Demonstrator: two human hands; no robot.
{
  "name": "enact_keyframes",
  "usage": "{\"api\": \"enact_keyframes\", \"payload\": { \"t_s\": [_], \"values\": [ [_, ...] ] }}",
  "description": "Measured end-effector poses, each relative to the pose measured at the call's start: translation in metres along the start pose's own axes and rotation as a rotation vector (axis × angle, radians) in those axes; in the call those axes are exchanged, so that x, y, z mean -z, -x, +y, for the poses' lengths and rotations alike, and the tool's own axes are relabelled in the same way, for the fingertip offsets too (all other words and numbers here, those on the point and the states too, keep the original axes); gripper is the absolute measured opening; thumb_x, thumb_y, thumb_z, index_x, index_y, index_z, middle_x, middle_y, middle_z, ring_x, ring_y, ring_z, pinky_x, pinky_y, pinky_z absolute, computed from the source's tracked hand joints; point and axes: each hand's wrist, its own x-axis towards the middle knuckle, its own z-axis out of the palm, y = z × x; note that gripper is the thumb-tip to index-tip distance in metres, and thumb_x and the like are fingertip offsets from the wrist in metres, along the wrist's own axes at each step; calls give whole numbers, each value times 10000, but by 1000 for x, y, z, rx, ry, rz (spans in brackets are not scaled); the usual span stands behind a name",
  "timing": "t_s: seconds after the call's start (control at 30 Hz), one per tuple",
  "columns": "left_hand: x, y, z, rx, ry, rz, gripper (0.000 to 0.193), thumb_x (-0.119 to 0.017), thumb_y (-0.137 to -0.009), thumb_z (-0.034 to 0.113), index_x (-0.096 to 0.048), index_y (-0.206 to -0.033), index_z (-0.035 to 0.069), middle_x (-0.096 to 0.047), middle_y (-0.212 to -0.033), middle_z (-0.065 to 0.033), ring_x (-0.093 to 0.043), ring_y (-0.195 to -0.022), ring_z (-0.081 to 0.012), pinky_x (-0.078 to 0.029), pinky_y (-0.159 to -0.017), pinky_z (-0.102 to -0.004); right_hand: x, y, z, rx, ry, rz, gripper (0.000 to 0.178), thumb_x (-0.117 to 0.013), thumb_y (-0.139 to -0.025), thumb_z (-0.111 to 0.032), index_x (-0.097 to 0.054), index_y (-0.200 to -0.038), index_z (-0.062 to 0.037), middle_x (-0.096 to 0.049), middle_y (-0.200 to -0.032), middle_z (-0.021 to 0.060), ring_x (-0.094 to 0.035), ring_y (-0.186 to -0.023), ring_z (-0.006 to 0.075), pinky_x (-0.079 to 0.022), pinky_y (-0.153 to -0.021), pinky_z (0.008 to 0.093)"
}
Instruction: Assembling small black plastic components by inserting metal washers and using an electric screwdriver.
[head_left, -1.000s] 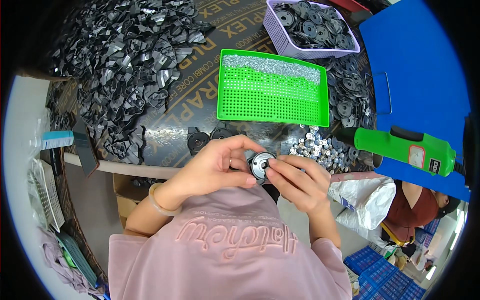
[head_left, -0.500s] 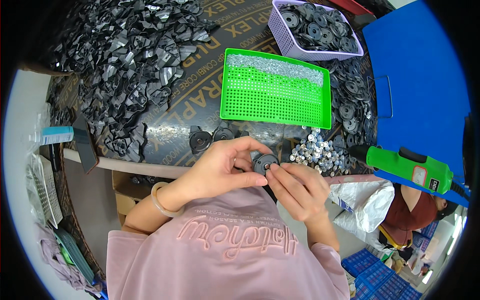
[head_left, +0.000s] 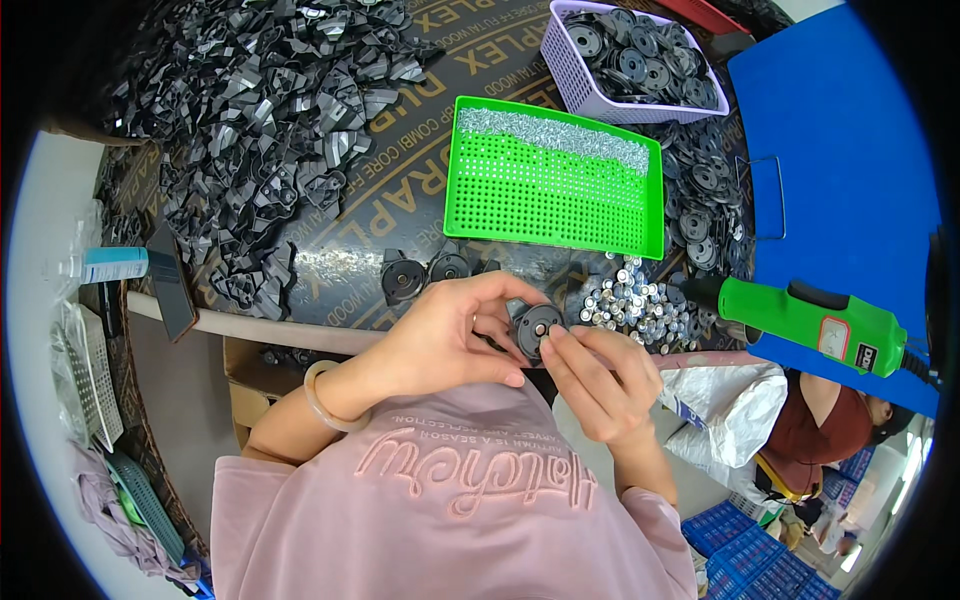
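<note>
My left hand (head_left: 450, 335) grips a small round black part (head_left: 537, 328) with a shiny centre, close to my chest at the table's near edge. The fingertips of my right hand (head_left: 595, 375) press on the same part from the right. Just beyond it lies a heap of small silver metal pieces (head_left: 628, 303). Two more black round parts (head_left: 425, 274) rest on the dark tabletop to the left of the heap.
A green perforated tray (head_left: 550, 195) holds small silver pieces along its far side. A lilac basket (head_left: 630, 62) of black discs stands behind it, with more discs (head_left: 700, 195) spilled beside. A large pile of black stamped pieces (head_left: 255, 130) covers the left. A green power screwdriver (head_left: 800, 315) hangs at right. Another person (head_left: 830, 425) sits at the lower right.
Both hands stay together on the black round part; the fingers have shifted slightly around it, and the view has drifted a little.
</note>
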Motion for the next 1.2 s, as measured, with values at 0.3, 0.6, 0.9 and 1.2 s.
{"api": "enact_keyframes", "payload": {
  "t_s": [0.3,0.6,0.9,1.2],
  "values": [
    [2,-3,-6,-70,-52,-23,540,-768,-806,-73,-557,-1300,-22,-624,-802,-9,-653,-785,-82,-568,-737,-239,-1,4,3,17,-12,15,138,-743,-737,-68,-743,-874,-56,-709,-982,30,-652,-887,187,-562,-711,306],
    [-2,1,0,-71,-299,99,269,-657,-896,-47,-600,-1158,-21,-577,-706,29,-596,-693,-27,-524,-635,-204,-2,2,-3,-243,-412,6,245,-825,-707,-75,-737,-933,-38,-710,-1042,64,-633,-930,236,-522,-726,335],
    [12,22,14,-183,-514,219,570,-715,-869,8,-452,-1375,22,-708,-890,-104,-702,-746,-143,-546,-646,-254,-3,5,2,-1145,-950,-190,156,-728,-860,-24,-697,-1009,11,-655,-910,88,-652,-751,134,-518,-627,235],
    [113,29,17,-93,-1459,1144,328,-780,-819,225,-662,-1086,74,-631,-917,-156,-633,-784,-384,-511,-683,-438,-45,20,18,-1026,-636,-182,125,-711,-887,-97,-682,-963,-2,-656,-802,94,-633,-667,164,-480,-580,289]
  ]
}}
